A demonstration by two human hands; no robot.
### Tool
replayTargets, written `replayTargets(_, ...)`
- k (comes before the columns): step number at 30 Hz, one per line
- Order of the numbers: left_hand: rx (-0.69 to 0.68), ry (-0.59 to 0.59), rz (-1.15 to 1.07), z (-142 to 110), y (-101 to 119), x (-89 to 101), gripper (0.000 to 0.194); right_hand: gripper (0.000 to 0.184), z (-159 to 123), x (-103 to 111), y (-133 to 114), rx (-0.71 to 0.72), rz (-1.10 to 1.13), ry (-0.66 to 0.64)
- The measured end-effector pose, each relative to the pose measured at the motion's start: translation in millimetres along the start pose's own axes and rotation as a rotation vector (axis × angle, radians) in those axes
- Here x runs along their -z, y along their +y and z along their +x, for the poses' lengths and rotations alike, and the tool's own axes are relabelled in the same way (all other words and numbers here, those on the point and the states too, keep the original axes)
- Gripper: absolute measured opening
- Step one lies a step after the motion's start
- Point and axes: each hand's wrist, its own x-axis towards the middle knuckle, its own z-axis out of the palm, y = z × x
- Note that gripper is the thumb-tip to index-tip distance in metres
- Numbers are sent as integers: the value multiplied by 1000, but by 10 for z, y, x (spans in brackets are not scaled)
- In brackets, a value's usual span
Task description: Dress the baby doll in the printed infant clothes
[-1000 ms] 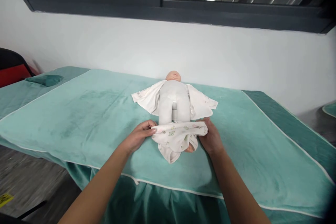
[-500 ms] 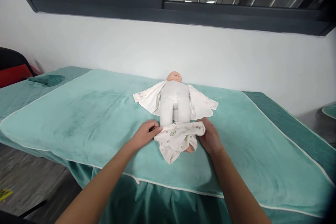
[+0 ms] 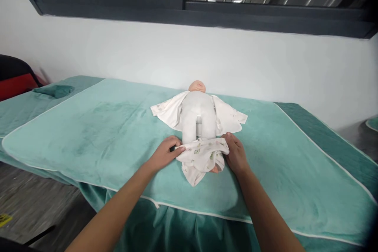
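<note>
Head view: forearms [image 3: 126, 193] angled inward, left hand [image 3: 165, 153] and right hand [image 3: 236, 155] pinch a printed garment [image 3: 201, 156] between them.

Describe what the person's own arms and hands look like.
The left hand and right hand are gloveless. The left forearm and right forearm are bare as far as they show, without sleeve, watch or bracelet. Some fingers are hidden, so rings can't be ruled out.

No text, brand or number can be read. At the lower left edge of the frame, a yellow sticker [image 3: 5, 219] on the floor [image 3: 35, 189] bears dark, illegible marks; the prints on the pants [image 3: 203, 155], below centre, are too small to read.
</note>
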Motion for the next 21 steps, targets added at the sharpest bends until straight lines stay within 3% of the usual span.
replayTargets(5,123,-49,-92,7,19,33,47,43,6,16,15,64,-101,113)
replayTargets(8,229,-100,-244,-7,10,98,47,43,30,36,35,68,-105,194)
replayTargets(11,272,-151,-423,-5,-24,171,44,45,52,43,54,67,-84,189)
replayTargets(15,217,-28,-556,73,-40,186,40,42,79,15,1,32,-147,18)
replayTargets(18,140,174,-500,178,3,116,35,42,133,29,-109,4,-296,-183)
replayTargets(21,68,290,-395,279,43,27,33,39,227,116,-252,-47,-369,-396)
